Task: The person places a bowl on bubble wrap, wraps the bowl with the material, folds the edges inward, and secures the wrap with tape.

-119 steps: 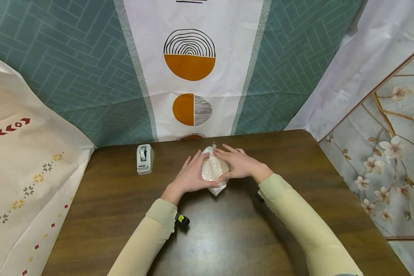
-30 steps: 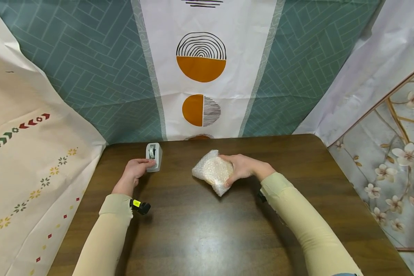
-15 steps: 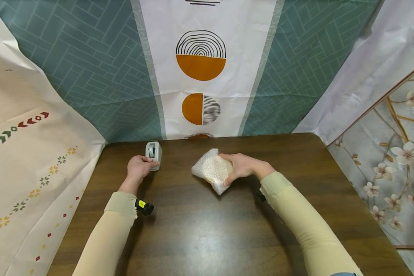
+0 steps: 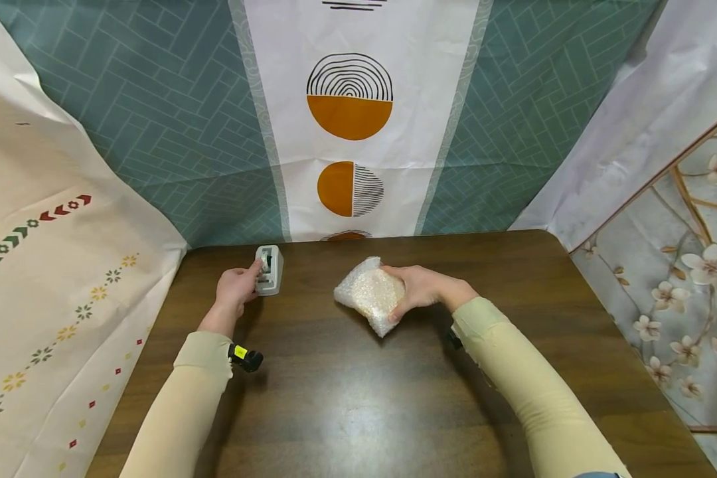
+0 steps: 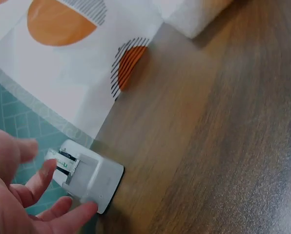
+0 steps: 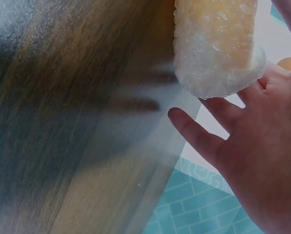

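A grey-white tape dispenser (image 4: pixel 273 284) stands at the table's back left. My left hand (image 4: pixel 236 287) is at its left side in the head view. In the left wrist view, the left index fingertip (image 5: pixel 50 165) is at the tape roll (image 5: pixel 63 161) and the little finger (image 5: pixel 84 210) lies by the dispenser's front part. The blurred thumb (image 5: pixel 27 149) is apart from the index finger. My right hand (image 4: pixel 421 287) holds the right side of a bubble-wrapped packet (image 4: pixel 367 289), thumb near, fingers beyond. What is inside looks yellowish; its kind cannot be made out.
The brown wooden table (image 4: pixel 358 385) reaches back to a hanging patterned cloth (image 4: pixel 349 146). Cream cloth (image 4: pixel 54 279) hangs on the left and a floral cloth (image 4: pixel 663 292) on the right. Each wrist wears a small black camera (image 4: pixel 246 358).
Since four seconds ago my left hand has left the packet for the tape dispenser; the packet has turned, still in my right hand. Lately the left fingers have shifted up to the tape roll.
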Tool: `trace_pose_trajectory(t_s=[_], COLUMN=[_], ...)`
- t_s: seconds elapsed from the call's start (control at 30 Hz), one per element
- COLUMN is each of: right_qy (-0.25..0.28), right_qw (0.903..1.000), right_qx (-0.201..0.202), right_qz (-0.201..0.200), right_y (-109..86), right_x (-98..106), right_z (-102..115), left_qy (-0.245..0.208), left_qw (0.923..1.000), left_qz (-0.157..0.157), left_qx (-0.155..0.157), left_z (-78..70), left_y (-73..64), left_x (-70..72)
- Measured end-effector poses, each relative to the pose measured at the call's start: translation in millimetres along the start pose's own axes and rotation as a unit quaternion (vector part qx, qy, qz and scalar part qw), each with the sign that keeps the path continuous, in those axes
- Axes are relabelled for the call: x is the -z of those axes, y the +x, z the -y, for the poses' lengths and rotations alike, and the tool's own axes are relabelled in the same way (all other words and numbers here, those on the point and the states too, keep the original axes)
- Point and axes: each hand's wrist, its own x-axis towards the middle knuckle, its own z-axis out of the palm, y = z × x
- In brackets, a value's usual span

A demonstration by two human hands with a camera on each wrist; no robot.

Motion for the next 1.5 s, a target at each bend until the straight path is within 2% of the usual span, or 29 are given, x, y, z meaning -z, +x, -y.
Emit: trace_pose_trajectory(t_s=[0.13, 0.4, 0.5, 0.6, 0.67, 0.73, 0.83, 0.9, 0.93, 0.97, 1.03, 1.07, 1.13, 1.23, 1.3, 1.37, 1.5], right_qy=[0.002, 0.005, 0.002, 0.002, 0.002, 0.001, 0.003, 0.004, 0.006, 0.008, 0.008, 0.008, 0.009, 0.009, 0.008, 0.008, 0.008], right_qw=[1.0000, 1.0000, 1.0000, 1.0000, 1.0000, 1.0000, 1.0000, 1.0000, 1.0000, 1.0000, 1.0000, 1.0000, 0.9999, 0.9999, 0.9999, 1.0000, 1.0000], right_qx=[-0.001, -0.001, -0.001, 0.000, 0.000, -0.003, -0.007, -0.006, -0.004, -0.002, 0.000, 0.000, -0.003, -0.008, -0.005, -0.003, -0.004], right_qz=[-0.002, 0.000, -0.001, 0.002, 0.003, 0.004, 0.002, 0.000, 0.000, -0.001, -0.003, -0.004, -0.005, -0.007, -0.006, -0.004, -0.002], right_y=[-0.4, -1.0, -1.2, -1.9, -2.4, -3.1, -4.3, -4.6, -4.7, -4.2, -3.6, -3.2, -2.6, -2.3, -1.4, -0.9, -1.6], right_x=[-0.8, -0.5, 0.7, 1.5, 1.7, 1.7, 1.3, 1.1, 0.9, 0.4, 0.0, 0.0, -0.3, -0.8, -1.5, -1.8, -1.5], right_z=[0.2, 2.4, 2.4, 3.5, 3.6, 2.9, 1.8, 1.5, 1.7, 1.5, 1.3, 1.4, 1.0, 0.7, 0.5, 0.5, 1.3], left_qy=[-0.008, -0.006, -0.034, -0.089, -0.140, -0.199, -0.298, -0.339, -0.348, -0.348, -0.338, -0.329, -0.334, -0.360, -0.370, -0.373, -0.377], left_qw=[0.9999, 0.9999, 0.9992, 0.9953, 0.9893, 0.9791, 0.9537, 0.9384, 0.9341, 0.9328, 0.9356, 0.9391, 0.9390, 0.9321, 0.9283, 0.9272, 0.9251], left_qz=[0.013, -0.002, -0.002, 0.000, -0.001, -0.012, -0.038, -0.064, -0.078, -0.092, -0.102, -0.099, -0.079, -0.033, -0.012, 0.009, 0.043], left_qx=[0.007, 0.015, 0.023, 0.036, 0.042, 0.040, 0.017, 0.000, -0.006, -0.007, -0.004, 0.001, 0.007, 0.019, 0.029, 0.033, 0.019], left_z=[-2.8, -9.6, -13.1, -12.7, -9.3, -3.2, 8.5, 15.5, 18.2, 20.3, 22.2, 22.3, 21.4, 19.3, 18.9, 19.9, 27.7], left_y=[-4.4, -9.0, -9.2, -10.0, -11.8, -14.8, -22.5, -29.8, -34.5, -39.1, -47.5, -50.9, -55.6, -57.7, -59.3, -61.5, -68.0], left_x=[0.3, -3.6, -4.0, -5.1, -7.4, -13.0, -24.7, -32.8, -36.0, -38.5, -41.2, -41.2, -39.3, -32.3, -26.4, -21.2, -14.7])
